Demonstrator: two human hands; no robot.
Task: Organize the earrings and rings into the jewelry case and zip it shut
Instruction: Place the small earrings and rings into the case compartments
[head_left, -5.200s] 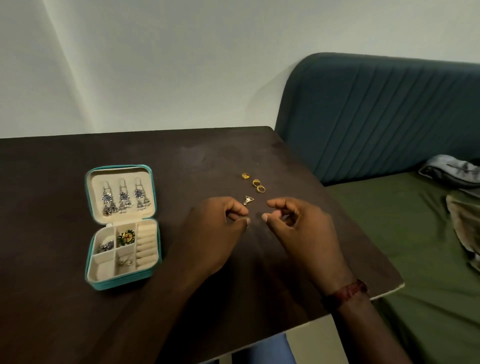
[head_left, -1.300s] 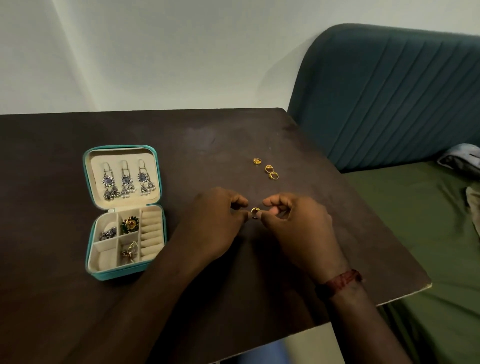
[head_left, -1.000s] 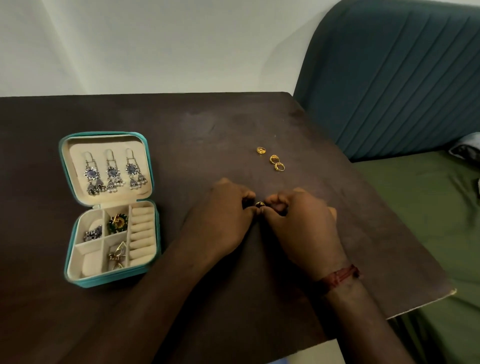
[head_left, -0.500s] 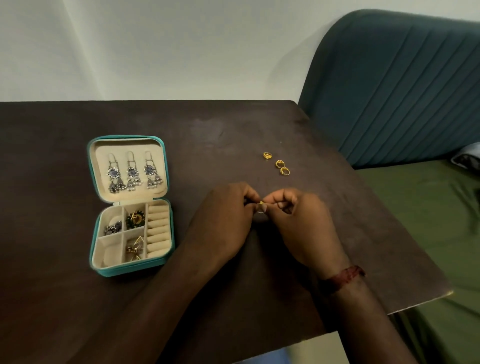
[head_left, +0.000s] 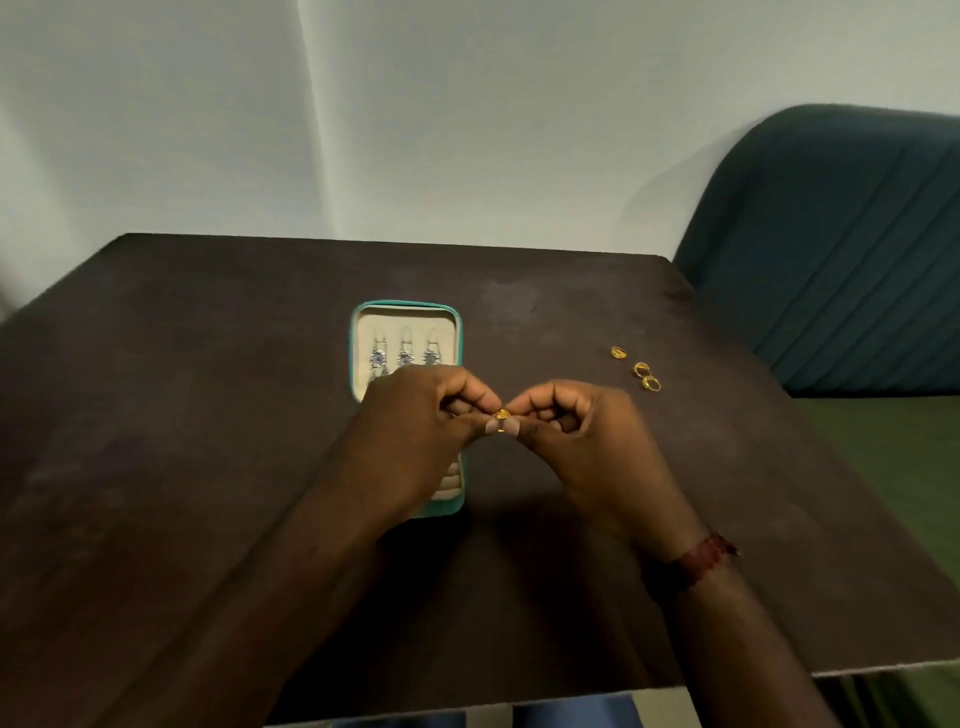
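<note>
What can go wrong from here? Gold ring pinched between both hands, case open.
1. The small gold ring is held only at the fingertips of the left hand and right hand; a slip could send it rolling across the dark wooden table.
2. The left hand covers much of the open teal jewelry case, which it might nudge.
3. Three loose gold rings lie unsecured near the right hand; a sweep might scatter them.

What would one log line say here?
left hand and right hand pinch gold ring | jewelry case open, earrings in lid | three gold rings loose on table
</note>
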